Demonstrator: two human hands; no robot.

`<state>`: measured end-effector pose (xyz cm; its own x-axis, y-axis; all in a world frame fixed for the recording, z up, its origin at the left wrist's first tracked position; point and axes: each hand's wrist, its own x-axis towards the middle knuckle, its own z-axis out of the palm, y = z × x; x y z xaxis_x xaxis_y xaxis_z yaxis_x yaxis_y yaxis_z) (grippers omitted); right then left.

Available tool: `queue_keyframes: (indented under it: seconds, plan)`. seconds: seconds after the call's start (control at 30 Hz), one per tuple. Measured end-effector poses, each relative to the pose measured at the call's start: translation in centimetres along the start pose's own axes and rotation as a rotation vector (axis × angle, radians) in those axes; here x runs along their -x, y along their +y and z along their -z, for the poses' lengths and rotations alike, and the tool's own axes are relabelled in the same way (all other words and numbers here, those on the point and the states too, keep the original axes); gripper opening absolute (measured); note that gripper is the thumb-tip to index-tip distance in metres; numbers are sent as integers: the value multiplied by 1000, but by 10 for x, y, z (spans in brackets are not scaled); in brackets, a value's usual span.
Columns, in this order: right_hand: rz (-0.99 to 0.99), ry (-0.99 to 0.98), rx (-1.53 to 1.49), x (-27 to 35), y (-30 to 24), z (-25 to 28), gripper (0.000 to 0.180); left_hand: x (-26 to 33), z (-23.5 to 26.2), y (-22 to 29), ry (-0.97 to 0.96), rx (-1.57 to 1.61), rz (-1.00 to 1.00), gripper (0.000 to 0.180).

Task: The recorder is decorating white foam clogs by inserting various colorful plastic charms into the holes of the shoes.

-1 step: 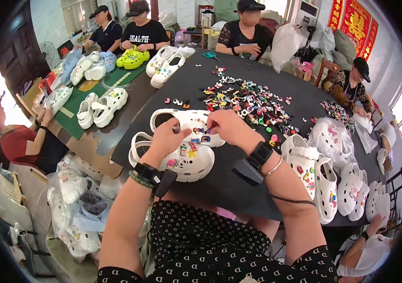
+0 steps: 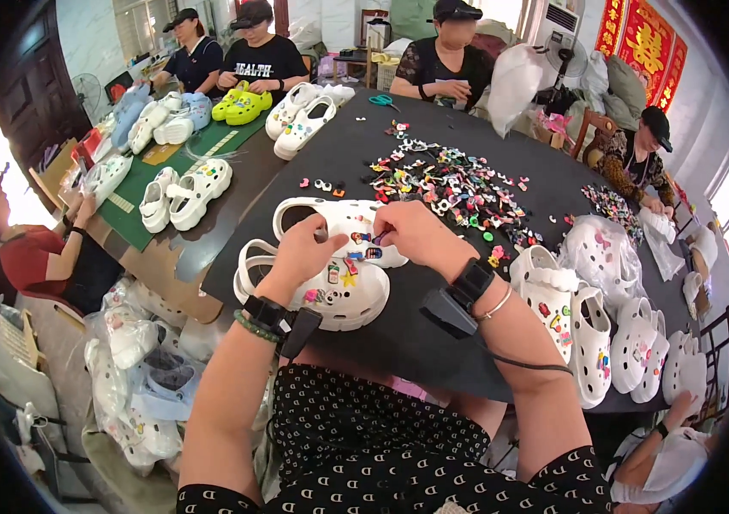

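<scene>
Closest in, the left hand [image 2: 306,250] rests curled on the near white clog [image 2: 330,291] on the black table [image 2: 433,343], steadying it; the right hand [image 2: 411,233] pinches a small charm [image 2: 379,237] shut-tight over the second clog [image 2: 339,224]. Best to push straight down into a hole; spare charms [image 2: 458,184] lie beyond

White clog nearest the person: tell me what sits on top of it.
The near white clog carries small coloured charms on its upper, among them a yellow star. The left hand covers part of the upper, so anything beneath it is hidden. The right hand pinches at the clog behind.
</scene>
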<state>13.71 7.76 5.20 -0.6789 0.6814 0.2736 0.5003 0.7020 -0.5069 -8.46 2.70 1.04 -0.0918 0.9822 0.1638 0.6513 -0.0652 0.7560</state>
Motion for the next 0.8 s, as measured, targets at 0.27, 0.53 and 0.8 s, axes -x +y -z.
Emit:
queue_keyframes:
  seconds: [0.27,0.53,0.8]
  plan:
    - [113,107,157,-10,10,-13,10,1,1,2,9,-27,0,37]
    - [92,96,189,-15,17,-5,14,1,1,4,-8,-25,3,37]
    - [44,-78,56,-17,9,-5,14,0,0,-2,-4,-7,7,39]
